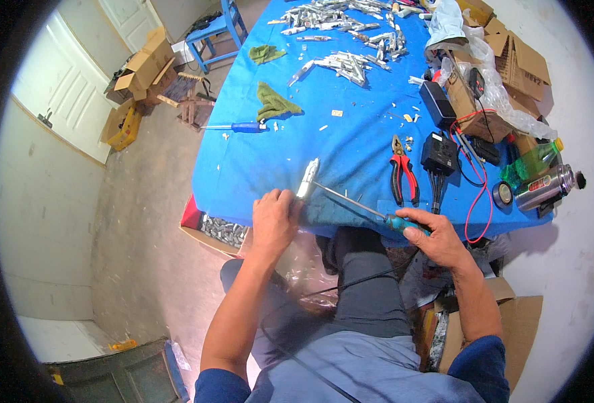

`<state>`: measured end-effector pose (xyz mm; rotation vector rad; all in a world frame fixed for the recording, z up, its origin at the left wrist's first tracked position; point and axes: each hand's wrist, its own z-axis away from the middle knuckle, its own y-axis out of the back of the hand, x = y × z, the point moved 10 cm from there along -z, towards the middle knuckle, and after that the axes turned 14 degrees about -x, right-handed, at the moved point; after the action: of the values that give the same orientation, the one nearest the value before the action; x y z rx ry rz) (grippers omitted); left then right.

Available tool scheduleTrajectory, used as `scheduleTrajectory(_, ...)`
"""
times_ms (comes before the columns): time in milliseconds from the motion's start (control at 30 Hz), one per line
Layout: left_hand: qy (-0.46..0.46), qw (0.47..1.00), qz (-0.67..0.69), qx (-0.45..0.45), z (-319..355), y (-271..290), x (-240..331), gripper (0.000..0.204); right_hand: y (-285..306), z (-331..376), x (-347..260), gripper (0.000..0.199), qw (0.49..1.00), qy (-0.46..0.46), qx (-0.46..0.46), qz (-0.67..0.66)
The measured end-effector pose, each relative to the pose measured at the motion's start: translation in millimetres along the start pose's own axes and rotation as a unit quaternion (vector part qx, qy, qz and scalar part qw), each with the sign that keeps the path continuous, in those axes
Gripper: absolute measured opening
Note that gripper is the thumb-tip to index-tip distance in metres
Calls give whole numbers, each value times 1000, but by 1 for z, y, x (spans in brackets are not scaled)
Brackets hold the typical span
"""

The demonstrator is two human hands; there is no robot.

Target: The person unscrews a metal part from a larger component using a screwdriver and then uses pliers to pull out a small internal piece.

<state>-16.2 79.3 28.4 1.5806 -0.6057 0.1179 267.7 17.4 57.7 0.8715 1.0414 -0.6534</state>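
My left hand [274,218] is closed round the lower end of a silvery-white cylindrical part [308,176], held at the near edge of the blue-covered table. In my right hand [438,236] is a screwdriver [399,222] with a teal handle and a long thin shaft. Its shaft points left, and the tip meets the side of the part or lies very close; I cannot tell which. Pliers [404,173] with red and black handles lie above my right hand. Farther left rests a second screwdriver [246,127] with a blue handle.
Piles of similar silvery parts [345,66] cover the far table, near two green cloths [275,103]. A black adapter box [439,153], red cable [486,201], green bottle [533,160] and metal flask [545,188] line the right side. A box of small metal pieces [222,230] stands below the left edge.
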Motion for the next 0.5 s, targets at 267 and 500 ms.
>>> scheduleTrajectory(267,11,1000,-10,24,4,0,3,14,4,-7,-13,34,989,24,33,143)
scheduleTrajectory(500,18,998,-18,51,10,2,7,14,-1,-15,10,33,999,-1,3,-32)
